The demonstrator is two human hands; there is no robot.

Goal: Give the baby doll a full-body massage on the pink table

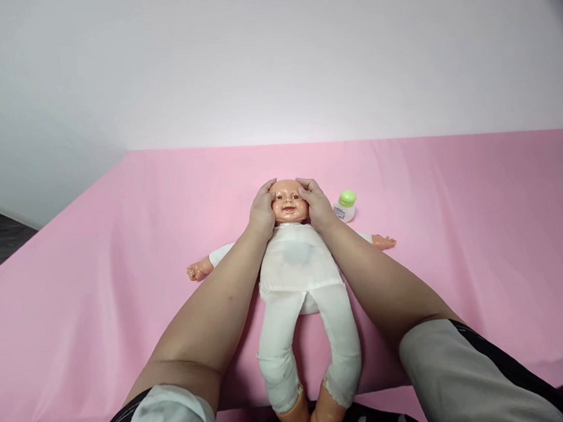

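Observation:
A baby doll [298, 256] lies on its back, with a hard plastic head and a white cloth body. Its arms are stretched out to the sides and its feet point toward me. My left hand [263, 207] cups the left side of the doll's head, thumb by the temple. On the opposite side, my right hand [316, 201] is curved round the head in the same way. Both palms press near the cheeks, and some fingers are hidden behind the head. Just right of my right hand stands a small whitish bottle [345, 212] with a green cap, slightly tilted in view.
A pink cloth [502, 229] covers the table, with soft folds at both sides. Behind it rises a plain pale wall [296, 57]. The doll's feet reach over the table's front edge, close to my body. Dark floor shows at the far left.

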